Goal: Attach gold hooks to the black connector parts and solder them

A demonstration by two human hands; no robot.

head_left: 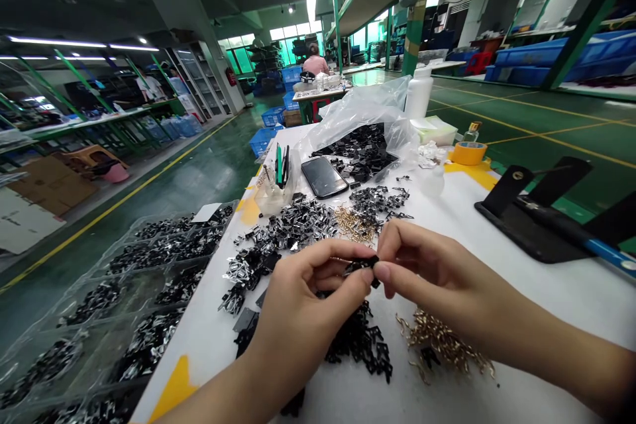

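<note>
Between the fingertips of both hands is a small black part, mostly covered by the fingers. My left hand pinches it from the left with thumb and forefinger. From the right, my right hand closes its thumb and fingertips at the part's edge; what exactly they grip there is hidden. Below the hands lies a heap of small black parts. Bent gold-coloured metal pieces are piled under my right wrist. Beyond the fingers sit smaller gold pieces and silver-and-black parts.
A phone lies before a clear bag of black parts. Left of it stands a container with tweezers. Orange tape and a black holder with a blue-handled tool are right. A compartment tray flanks the table's left edge.
</note>
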